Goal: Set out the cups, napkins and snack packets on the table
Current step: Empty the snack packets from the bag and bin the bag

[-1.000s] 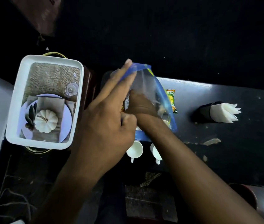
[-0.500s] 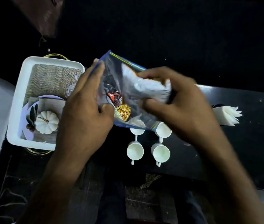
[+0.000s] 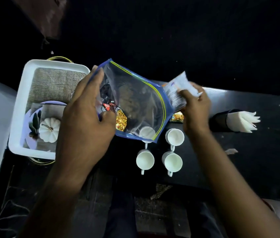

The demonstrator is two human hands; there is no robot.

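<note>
My left hand (image 3: 86, 115) grips the left side of a clear zip bag (image 3: 135, 103) with a blue rim, held above the dark table (image 3: 256, 160). A red packet and a yellow packet (image 3: 120, 121) remain inside it. My right hand (image 3: 195, 107) holds a white snack packet (image 3: 177, 91) just outside the bag's mouth. Beneath that hand a yellow snack packet (image 3: 177, 117) lies on the table. Several white cups (image 3: 145, 159) stand in a group below the bag; one is partly behind it. White napkins (image 3: 242, 121) sit in a dark holder at the right.
A white tray (image 3: 18, 117) at the left holds a burlap mat, a plate and a small white pumpkin (image 3: 49, 128). Paper scraps (image 3: 231, 151) lie on the table at the right. The table's near edge runs just below the cups.
My right hand has drawn the white packet out of the bag and moved it right. The bag has tilted in my left hand, and the cups under it now show.
</note>
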